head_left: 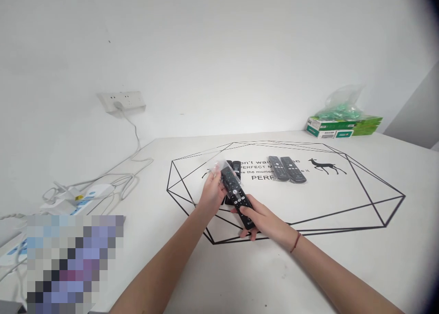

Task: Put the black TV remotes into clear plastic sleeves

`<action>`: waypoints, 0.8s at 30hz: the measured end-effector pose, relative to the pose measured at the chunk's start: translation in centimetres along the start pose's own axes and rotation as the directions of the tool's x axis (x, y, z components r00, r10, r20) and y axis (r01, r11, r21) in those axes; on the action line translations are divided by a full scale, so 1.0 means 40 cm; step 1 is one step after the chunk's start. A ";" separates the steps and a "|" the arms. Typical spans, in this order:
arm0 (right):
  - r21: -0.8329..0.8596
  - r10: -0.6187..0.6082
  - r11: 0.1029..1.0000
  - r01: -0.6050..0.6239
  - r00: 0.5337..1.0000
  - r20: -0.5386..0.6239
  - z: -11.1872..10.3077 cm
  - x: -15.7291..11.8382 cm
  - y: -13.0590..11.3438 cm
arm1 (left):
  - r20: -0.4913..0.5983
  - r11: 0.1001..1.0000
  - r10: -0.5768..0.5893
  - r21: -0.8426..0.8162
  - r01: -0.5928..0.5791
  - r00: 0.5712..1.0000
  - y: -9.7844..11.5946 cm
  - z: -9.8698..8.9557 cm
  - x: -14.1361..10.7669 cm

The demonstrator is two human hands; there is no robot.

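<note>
A black remote control slants between my two hands, with a clear plastic sleeve around its upper end. My left hand is closed on the sleeve and the top of the remote. Lower down, my right hand grips the remote's bottom end, thumb on its button face and fingers underneath. Just behind the held remote lie other black remotes, partly hidden by it and by my left hand. Two more remotes in clear sleeves, a left one and a right one, rest side by side farther right.
Green and white boxes with a clear bag on top stand at the back right. A wall socket feeds a cable to power strips at the left. Black line art and lettering mark the white table.
</note>
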State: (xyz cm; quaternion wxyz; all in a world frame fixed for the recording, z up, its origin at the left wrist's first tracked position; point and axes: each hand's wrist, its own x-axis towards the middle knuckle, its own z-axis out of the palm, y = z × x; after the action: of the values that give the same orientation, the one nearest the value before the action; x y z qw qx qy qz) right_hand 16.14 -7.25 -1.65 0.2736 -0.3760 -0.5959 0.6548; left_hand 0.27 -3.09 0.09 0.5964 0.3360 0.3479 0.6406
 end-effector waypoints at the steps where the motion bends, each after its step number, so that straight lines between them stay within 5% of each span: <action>1: -0.037 -0.001 0.999 0.001 1.000 -0.007 -0.004 -0.001 0.000 | 0.022 0.999 -0.027 0.024 0.026 0.999 -0.008 0.010 -0.011; 5: -0.090 -0.047 0.995 0.046 0.999 -0.008 -0.030 -0.005 -0.007 | 0.041 0.998 -0.059 0.035 0.057 0.997 -0.019 0.039 -0.042; 11: 0.101 -0.059 0.994 0.030 0.954 0.292 -0.045 -0.019 -0.034 | -0.195 0.969 -0.228 -0.136 0.204 0.954 0.024 0.027 -0.025; 14: -0.074 -0.141 0.986 0.147 0.987 0.081 -0.033 -0.013 -0.023 | -0.221 0.960 -0.263 -0.160 0.231 0.939 0.005 0.029 -0.029; 17: -0.426 -0.384 0.864 0.271 0.899 -0.208 -0.030 -0.004 -0.008 | -0.134 0.967 -0.245 -0.108 0.231 0.960 -0.044 0.051 -0.060; 20: -0.615 -0.535 0.726 0.308 0.815 -0.223 -0.041 -0.001 -0.006 | 0.043 0.962 -0.266 -0.045 0.268 0.963 -0.083 0.075 -0.097; 24: -0.570 -0.476 0.752 0.332 0.872 -0.119 -0.062 -0.013 -0.025 | 0.133 0.953 -0.301 0.065 0.294 0.944 -0.093 0.077 -0.110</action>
State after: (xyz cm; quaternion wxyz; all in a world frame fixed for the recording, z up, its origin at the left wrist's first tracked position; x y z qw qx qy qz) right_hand 18.36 -6.11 -0.59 0.3692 -0.3791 -0.7802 0.3336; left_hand 5.14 -7.16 -1.49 0.7019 0.3372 0.3654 0.5100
